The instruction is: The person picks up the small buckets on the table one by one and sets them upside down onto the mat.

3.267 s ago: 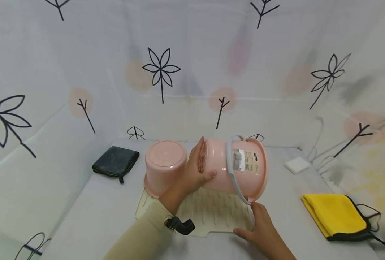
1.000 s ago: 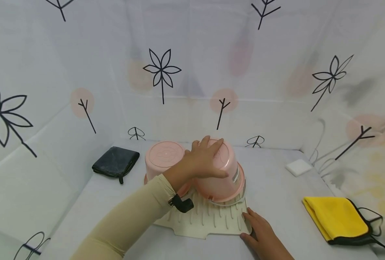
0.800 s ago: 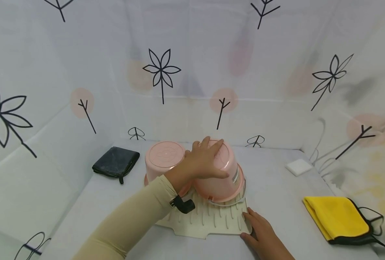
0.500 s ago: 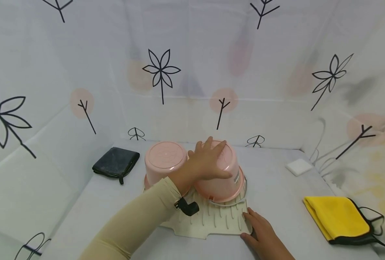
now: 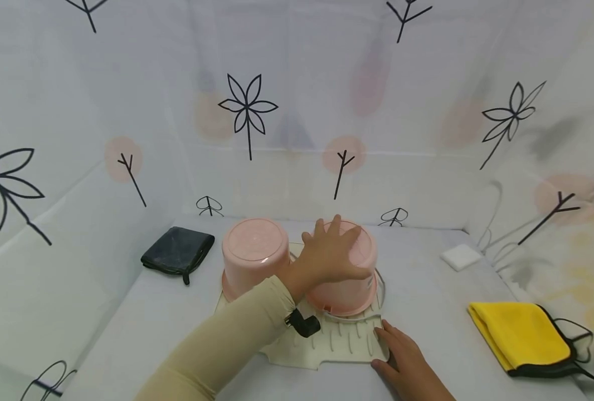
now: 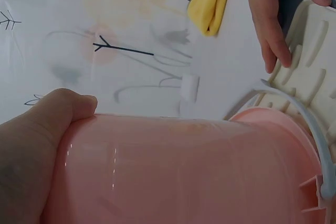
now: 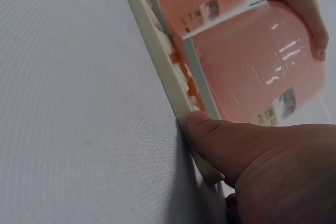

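Note:
A pink bucket (image 5: pixel 344 295) stands upside down on the right part of a cream ribbed draining board (image 5: pixel 327 342). My left hand (image 5: pixel 327 257) holds it from above, fingers spread across its base and thumb at the side. In the left wrist view, the thumb bends over the edge of the base. The bucket's pale grey handle (image 6: pixel 310 116) hangs down around the rim. To its left, a second pink bucket (image 5: pixel 249 267) is also upturned on the board. My right hand (image 5: pixel 404 359) grips the board's near right corner, its thumb (image 7: pixel 220 135) on the edge.
A folded dark cloth (image 5: pixel 179 250) lies at the back left of the white table (image 5: pixel 442 312). On the right are a folded yellow cloth (image 5: pixel 517 334) with black trim and a small white block (image 5: pixel 461 257). Patterned white curtains enclose the back and sides.
The right bucket has gone from lying sideways in my left hand to upside down on the board, then slid slightly right. My right hand moved from its handle to the board's corner.

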The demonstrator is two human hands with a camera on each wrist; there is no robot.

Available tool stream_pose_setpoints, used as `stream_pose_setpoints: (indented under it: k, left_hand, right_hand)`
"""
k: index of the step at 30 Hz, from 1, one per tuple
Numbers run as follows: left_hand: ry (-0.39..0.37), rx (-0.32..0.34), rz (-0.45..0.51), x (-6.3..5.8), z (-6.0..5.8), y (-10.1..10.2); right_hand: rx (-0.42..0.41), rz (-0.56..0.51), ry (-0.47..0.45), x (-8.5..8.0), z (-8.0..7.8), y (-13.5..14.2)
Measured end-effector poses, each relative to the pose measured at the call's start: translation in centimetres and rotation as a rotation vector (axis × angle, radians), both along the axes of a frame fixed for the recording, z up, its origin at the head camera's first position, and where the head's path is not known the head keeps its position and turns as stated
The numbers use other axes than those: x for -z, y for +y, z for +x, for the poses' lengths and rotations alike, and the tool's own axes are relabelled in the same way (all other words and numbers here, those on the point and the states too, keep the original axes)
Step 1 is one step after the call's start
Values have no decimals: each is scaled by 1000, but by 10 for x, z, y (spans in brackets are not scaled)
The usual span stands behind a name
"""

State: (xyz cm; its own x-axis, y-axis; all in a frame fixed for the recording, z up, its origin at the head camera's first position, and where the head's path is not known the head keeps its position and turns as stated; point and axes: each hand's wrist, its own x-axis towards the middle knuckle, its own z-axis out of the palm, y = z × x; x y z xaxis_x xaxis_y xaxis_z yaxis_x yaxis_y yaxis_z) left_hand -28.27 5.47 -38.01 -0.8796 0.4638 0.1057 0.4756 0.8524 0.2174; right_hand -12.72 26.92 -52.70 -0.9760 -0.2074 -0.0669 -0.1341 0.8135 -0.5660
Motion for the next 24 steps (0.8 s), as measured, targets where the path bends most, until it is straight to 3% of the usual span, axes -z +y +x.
stream_pose_setpoints:
  k: [10, 24]
  left_hand:
    - [46, -24, -104, 8, -1, 12]
    - [49, -20, -81, 8, -1, 15]
  right_hand:
    - [9, -17, -2, 2, -2, -1]
    - [19, -1, -17, 3, -2, -1]
